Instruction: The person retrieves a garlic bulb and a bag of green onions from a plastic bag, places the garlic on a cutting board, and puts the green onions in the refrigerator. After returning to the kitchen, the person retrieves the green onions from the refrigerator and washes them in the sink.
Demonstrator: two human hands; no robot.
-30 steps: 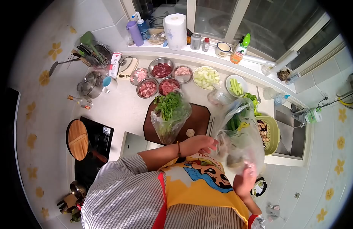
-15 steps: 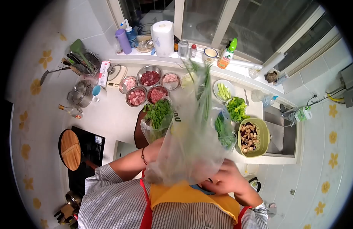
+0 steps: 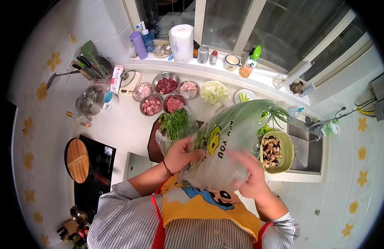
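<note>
A clear plastic bag (image 3: 216, 155) with black lettering and a yellow print is held up in front of my apron. Long green stalks, which look like scallions (image 3: 277, 113), stick out of its far right end. My left hand (image 3: 180, 157) grips the bag's left side, thumb on top. At the bag's right side, my right hand (image 3: 251, 176) pinches the plastic, its fingers slightly blurred. Just left of the bag, leafy green herbs (image 3: 175, 124) sit in another plastic bag on a dark brown cutting board (image 3: 153, 143).
Metal bowls of cut meat (image 3: 166, 85) and a bowl of pale chopped vegetable (image 3: 214, 93) line the back. A green colander (image 3: 286, 151) of mushroom pieces stands by the sink (image 3: 312, 153). On the left are a stove (image 3: 102, 151) and a pan with a wooden lid (image 3: 77, 161).
The bag has tilted from upright to lean right, its stalks swinging from the middle to the right. My left hand has moved right and up, uncovering the pale vegetable bowl.
</note>
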